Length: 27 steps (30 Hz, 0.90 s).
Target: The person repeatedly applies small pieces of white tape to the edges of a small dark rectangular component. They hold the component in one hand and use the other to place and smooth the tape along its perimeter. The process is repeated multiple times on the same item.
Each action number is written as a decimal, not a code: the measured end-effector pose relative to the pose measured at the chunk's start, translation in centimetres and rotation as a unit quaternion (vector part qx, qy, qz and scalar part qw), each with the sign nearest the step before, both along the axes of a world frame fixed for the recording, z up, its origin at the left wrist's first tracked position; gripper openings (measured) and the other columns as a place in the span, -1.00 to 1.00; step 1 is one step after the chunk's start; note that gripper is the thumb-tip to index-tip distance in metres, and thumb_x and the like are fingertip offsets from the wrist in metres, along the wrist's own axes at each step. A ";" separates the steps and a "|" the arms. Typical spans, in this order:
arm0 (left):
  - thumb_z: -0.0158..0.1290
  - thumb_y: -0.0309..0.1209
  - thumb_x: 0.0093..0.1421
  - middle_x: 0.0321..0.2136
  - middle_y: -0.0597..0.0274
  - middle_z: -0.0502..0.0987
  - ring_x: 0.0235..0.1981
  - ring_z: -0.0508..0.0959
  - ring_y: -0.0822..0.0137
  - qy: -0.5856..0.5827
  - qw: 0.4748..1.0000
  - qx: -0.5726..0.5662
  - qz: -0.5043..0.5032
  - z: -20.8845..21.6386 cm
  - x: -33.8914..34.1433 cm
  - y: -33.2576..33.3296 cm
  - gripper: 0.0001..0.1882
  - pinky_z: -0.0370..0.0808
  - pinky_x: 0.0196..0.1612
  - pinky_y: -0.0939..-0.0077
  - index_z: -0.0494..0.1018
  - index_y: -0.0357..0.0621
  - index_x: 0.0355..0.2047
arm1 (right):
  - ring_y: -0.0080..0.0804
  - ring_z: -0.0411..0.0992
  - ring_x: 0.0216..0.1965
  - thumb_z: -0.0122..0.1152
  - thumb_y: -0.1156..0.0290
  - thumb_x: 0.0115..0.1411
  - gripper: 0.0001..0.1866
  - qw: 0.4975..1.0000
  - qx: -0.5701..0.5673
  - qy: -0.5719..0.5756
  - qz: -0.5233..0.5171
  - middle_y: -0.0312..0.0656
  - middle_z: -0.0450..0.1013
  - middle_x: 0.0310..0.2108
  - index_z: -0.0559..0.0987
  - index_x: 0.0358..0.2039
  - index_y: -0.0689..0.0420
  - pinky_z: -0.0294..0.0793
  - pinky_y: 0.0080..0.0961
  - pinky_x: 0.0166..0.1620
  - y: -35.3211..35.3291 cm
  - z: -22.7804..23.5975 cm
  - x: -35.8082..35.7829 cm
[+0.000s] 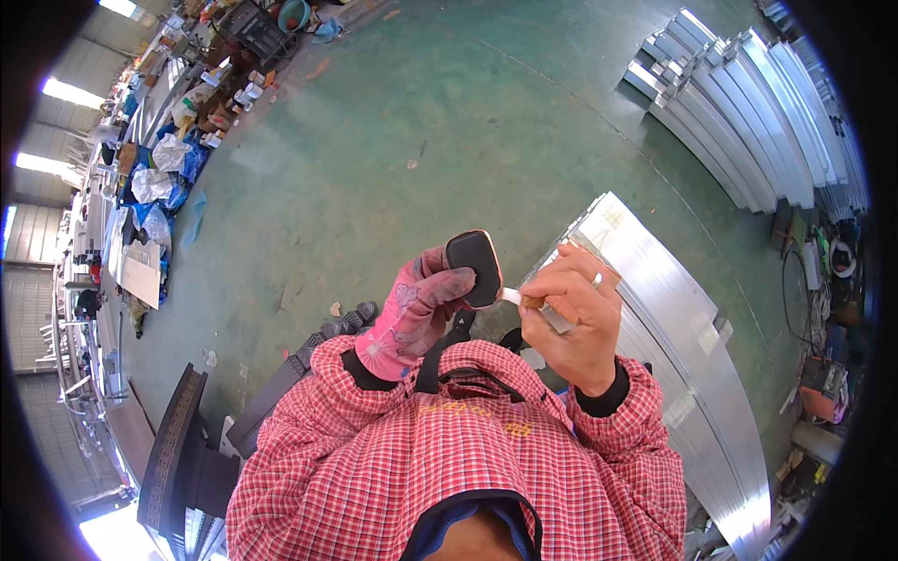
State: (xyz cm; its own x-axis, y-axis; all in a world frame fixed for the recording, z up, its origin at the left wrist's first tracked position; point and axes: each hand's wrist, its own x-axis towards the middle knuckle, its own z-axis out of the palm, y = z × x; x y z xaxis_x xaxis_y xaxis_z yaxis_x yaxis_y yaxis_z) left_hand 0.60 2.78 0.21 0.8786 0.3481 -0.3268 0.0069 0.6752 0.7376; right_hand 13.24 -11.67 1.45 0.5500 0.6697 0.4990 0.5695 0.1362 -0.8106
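My left hand (412, 313), in a pink patterned glove, is closed round a flat black piece (475, 264) with rounded corners and a pale orange rim. Its thumb presses on the dark face. Bare and wearing a ring, my right hand (575, 323) pinches a small white-and-brown piece (531, 301) between thumb and fingers. The white end reaches to the lower right corner of the black piece; whether they are joined I cannot tell. Both hands are held up in front of my red checked jacket (449, 421).
Long silvery metal profiles (673, 309) lie stacked just right of my right hand. More profiles (739, 112) are piled at the far right. Dark moulded parts (173, 449) stand at the lower left. Bags and boxes (168, 168) crowd the left side of the green floor (393, 122).
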 end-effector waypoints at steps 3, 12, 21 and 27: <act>0.16 -0.38 0.09 -0.25 0.23 0.55 -0.26 0.56 0.41 -0.018 1.000 -0.012 0.003 -1.0 -0.4 0.3 -0.58 0.49 -0.14 0.53 0.41 -0.25 -0.05 | -0.45 0.42 -0.45 0.21 0.67 -0.22 -0.79 1.000 0.003 0.000 -0.024 -0.34 0.43 -0.55 0.50 -0.50 0.12 0.36 -0.24 -0.04 -0.2 -0.9 0.3; 0.14 -0.33 0.08 -0.32 0.27 0.54 -0.31 0.53 0.45 0.084 0.992 0.082 0.052 -2.4 -0.3 0.3 -0.65 0.48 -0.23 0.59 0.43 -0.20 -0.13 | -0.71 0.27 -0.42 0.15 0.66 0.04 -0.82 0.932 -0.026 0.321 -0.168 -0.40 0.33 -0.47 0.48 -0.29 0.31 0.29 -0.76 -0.30 -3.7 -7.8 3.4; 0.09 -0.36 0.12 -0.34 0.28 0.54 -0.34 0.53 0.47 0.121 0.991 0.036 0.043 -4.7 0.3 1.7 -0.71 0.49 -0.29 0.64 0.44 -0.20 -0.16 | -0.70 0.32 -0.40 0.21 0.56 0.07 -0.83 0.879 -0.013 0.389 -0.275 -0.40 0.37 -0.43 0.49 -0.29 0.27 0.34 -0.74 -0.27 -8.3 -19.9 4.5; 0.09 -0.40 0.12 -0.35 0.27 0.54 -0.34 0.54 0.45 0.161 0.987 0.015 0.027 -6.0 0.3 3.1 -0.74 0.50 -0.28 0.63 0.43 -0.20 -0.18 | -0.59 0.40 -0.44 0.24 0.55 0.01 -0.86 0.859 -0.157 0.288 -0.393 -0.30 0.43 -0.45 0.51 -0.37 0.20 0.39 -0.62 -0.34 -11.1 -29.9 4.9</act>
State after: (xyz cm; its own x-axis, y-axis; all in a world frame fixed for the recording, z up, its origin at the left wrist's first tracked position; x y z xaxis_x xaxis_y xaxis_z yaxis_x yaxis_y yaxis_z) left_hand 0.94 5.92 -5.74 0.7117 0.4047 -0.5742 0.2087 0.6586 0.7229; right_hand 18.10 -22.76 -28.44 0.9890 0.0306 -0.1445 -0.1219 -0.3838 -0.9153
